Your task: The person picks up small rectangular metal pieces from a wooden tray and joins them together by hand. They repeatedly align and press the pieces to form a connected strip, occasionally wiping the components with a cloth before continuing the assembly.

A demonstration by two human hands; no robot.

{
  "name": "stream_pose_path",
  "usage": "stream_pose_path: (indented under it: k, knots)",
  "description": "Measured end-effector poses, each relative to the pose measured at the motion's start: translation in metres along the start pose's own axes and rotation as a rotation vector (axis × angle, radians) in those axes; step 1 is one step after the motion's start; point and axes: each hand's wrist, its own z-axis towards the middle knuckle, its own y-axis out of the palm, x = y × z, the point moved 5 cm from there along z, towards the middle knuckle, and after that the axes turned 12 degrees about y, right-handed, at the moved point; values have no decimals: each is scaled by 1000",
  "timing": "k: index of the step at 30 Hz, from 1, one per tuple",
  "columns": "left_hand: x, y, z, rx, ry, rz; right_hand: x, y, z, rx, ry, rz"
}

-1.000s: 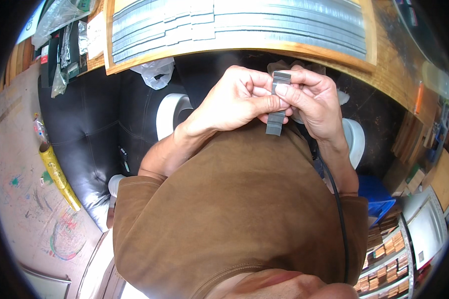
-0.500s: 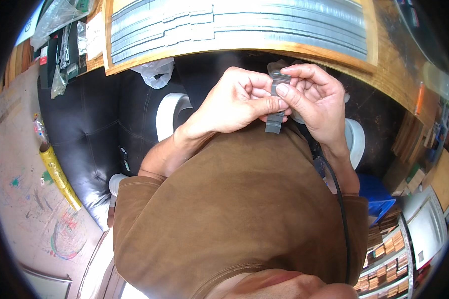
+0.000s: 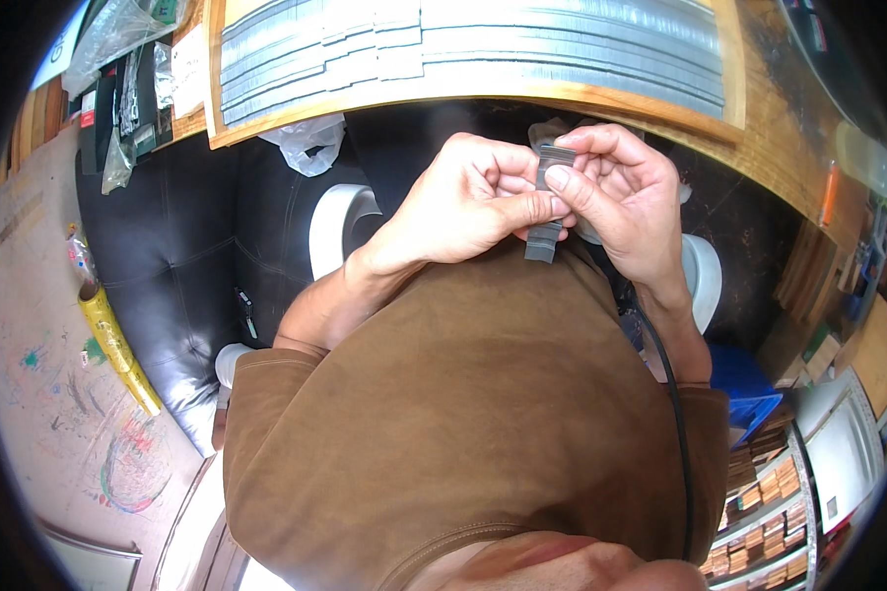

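Between both hands is a short stack of thin grey strips point(image 3: 541, 242), held in front of my chest just off the table's near edge. My left hand point(image 3: 483, 197) is closed on its lower part, thumb across the front. My right hand point(image 3: 621, 192) pinches the upper part between thumb and fingers, the thumb tip close to the left one. The strips' upper and lower ends show; the middle is hidden behind the fingers. Beyond the hands, a wood-framed tray point(image 3: 266, 136) holds long rows of similar grey pieces point(image 3: 562, 59).
The tray lies on a wooden table point(image 3: 779, 148). Plastic bags and dark packages point(image 3: 118, 108) are at the far left. A black padded seat point(image 3: 168, 227) and a yellow roll point(image 3: 118, 345) lie left. A blue bin point(image 3: 744, 394) and shelves of wooden blocks point(image 3: 764, 522) stand right.
Hardly anything differs. The lower end of the strips has shifted very slightly, while both hands keep their hold in the same place.
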Motion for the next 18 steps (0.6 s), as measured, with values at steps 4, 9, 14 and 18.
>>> stream_pose_path:
  k: [4,9,14,18]
  knots:
    - [0,0,0,-1,0,0,0,1,0,-3,-6,5]
    - [2,0,-1,3,-7,9,0,0,1,-13,-8,2]
    - [1,0,-1,6,-12,0,1,1,1,-7,-3,13]
    - [2,0,-2,10,-20,-3,0,1,1,-10,5,17]
